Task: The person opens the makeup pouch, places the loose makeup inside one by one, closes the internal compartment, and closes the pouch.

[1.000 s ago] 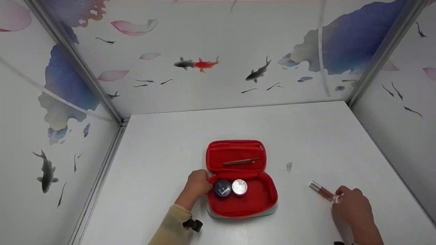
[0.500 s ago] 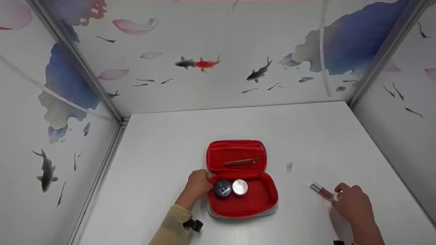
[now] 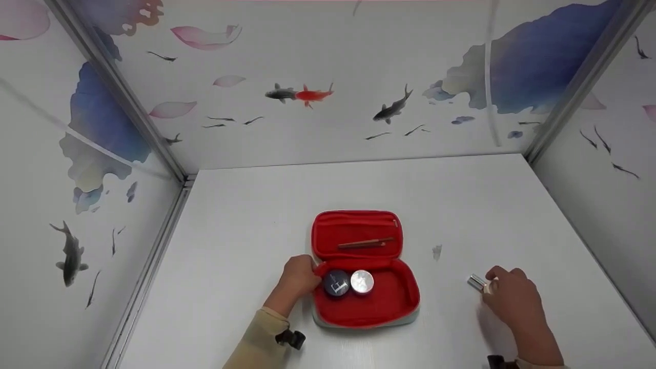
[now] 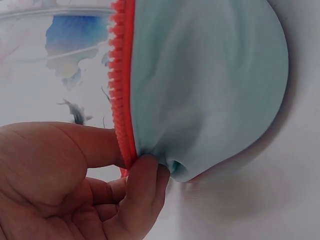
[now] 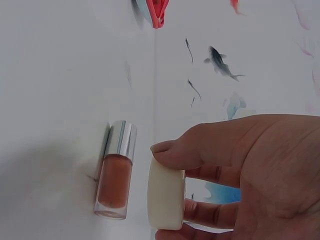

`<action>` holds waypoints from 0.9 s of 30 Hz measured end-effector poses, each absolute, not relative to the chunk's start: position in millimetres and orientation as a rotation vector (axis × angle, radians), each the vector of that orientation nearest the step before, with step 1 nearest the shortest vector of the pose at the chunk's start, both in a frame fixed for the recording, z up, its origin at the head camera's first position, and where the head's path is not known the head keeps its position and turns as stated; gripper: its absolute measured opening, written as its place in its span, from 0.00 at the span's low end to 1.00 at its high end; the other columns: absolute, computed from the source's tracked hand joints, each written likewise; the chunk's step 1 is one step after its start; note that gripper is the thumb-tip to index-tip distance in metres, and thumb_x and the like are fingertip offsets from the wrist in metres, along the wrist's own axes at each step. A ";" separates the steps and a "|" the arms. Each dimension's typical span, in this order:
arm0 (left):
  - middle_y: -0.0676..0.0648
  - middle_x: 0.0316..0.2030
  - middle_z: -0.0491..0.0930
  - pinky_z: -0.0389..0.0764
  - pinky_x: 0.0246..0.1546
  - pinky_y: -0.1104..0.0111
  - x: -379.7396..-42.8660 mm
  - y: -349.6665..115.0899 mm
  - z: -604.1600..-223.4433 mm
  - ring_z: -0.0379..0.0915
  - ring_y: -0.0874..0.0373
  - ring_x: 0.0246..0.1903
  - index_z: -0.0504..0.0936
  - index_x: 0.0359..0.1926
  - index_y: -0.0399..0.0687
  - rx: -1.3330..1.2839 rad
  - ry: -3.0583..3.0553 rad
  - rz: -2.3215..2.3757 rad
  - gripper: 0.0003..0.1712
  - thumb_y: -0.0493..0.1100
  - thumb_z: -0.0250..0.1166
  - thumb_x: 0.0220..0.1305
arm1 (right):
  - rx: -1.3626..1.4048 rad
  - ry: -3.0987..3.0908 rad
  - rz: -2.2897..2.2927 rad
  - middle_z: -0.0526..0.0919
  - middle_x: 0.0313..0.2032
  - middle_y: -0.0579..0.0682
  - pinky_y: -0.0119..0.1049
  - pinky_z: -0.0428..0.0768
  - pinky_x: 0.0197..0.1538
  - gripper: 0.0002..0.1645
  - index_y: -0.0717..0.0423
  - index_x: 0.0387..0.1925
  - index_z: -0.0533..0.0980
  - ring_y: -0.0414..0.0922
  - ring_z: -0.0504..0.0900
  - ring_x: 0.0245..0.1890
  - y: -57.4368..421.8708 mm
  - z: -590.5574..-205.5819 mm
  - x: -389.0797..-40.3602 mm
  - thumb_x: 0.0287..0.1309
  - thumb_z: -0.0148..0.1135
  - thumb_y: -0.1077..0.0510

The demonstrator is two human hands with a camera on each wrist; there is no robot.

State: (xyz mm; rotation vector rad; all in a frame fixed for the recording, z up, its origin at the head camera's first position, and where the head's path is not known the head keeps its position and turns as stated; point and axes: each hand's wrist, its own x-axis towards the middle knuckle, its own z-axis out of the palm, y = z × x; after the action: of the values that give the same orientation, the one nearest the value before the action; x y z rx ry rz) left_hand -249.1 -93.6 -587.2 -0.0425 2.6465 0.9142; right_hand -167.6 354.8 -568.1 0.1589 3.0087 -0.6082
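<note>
My left hand (image 3: 300, 277) pinches the left side of an open cosmetic pouch (image 3: 394, 302), red inside. In the left wrist view the thumb and fingers grip its pale blue fabric (image 4: 215, 85) beside the red zipper teeth (image 4: 116, 82). Inside the pouch sit a dark round jar (image 3: 336, 283) and a silver-topped round jar (image 3: 362, 282). My right hand (image 3: 515, 300) holds a small cream-coloured rounded case (image 5: 166, 195) between thumb and fingers. A lip gloss tube (image 5: 116, 175) with a silver cap lies on the table beside it, mostly covered by that hand in the head view.
Two slim brown brushes (image 3: 365, 243) rest in the pouch's raised lid (image 3: 353, 223). A small grey mark (image 3: 436, 252) shows on the white table (image 3: 246, 215). Walls printed with fish and petals (image 3: 307, 51) enclose the back and both sides.
My right hand has moved left and slightly away from me with the cream case, now overlapping the lip gloss tube in the head view. The left hand keeps its grip on the pouch.
</note>
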 end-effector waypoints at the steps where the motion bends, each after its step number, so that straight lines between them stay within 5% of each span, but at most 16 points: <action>1: 0.47 0.27 0.77 0.74 0.26 0.67 -249.2 -93.6 -587.1 0.74 0.55 0.28 0.77 0.30 0.43 -0.041 2.650 0.909 0.09 0.36 0.69 0.65 | 0.158 3.002 -0.614 0.78 0.39 0.70 0.44 0.74 0.30 0.20 0.67 0.51 0.79 0.54 0.77 0.31 351.7 -566.8 -169.1 0.60 0.64 0.60; 11: 0.46 0.27 0.77 0.73 0.26 0.67 -249.8 -92.9 -585.9 0.74 0.54 0.28 0.77 0.29 0.43 -0.034 2.657 0.894 0.10 0.37 0.70 0.66 | 0.083 2.971 -0.635 0.78 0.43 0.69 0.52 0.78 0.37 0.20 0.64 0.51 0.79 0.57 0.78 0.34 319.5 -561.9 -178.1 0.56 0.67 0.63; 27: 0.49 0.22 0.73 0.70 0.22 0.68 -249.1 -93.3 -584.0 0.70 0.56 0.24 0.76 0.24 0.45 0.010 2.662 0.904 0.15 0.38 0.70 0.68 | 0.010 2.978 -0.680 0.80 0.43 0.62 0.50 0.82 0.39 0.18 0.61 0.50 0.82 0.52 0.78 0.37 273.6 -557.7 -194.0 0.56 0.66 0.66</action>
State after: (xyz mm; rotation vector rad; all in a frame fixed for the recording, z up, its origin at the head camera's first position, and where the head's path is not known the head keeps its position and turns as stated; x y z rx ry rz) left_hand -249.1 -93.3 -584.0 0.0099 2.6622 0.9045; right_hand -194.0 273.6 -557.7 0.0101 2.9778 -0.6800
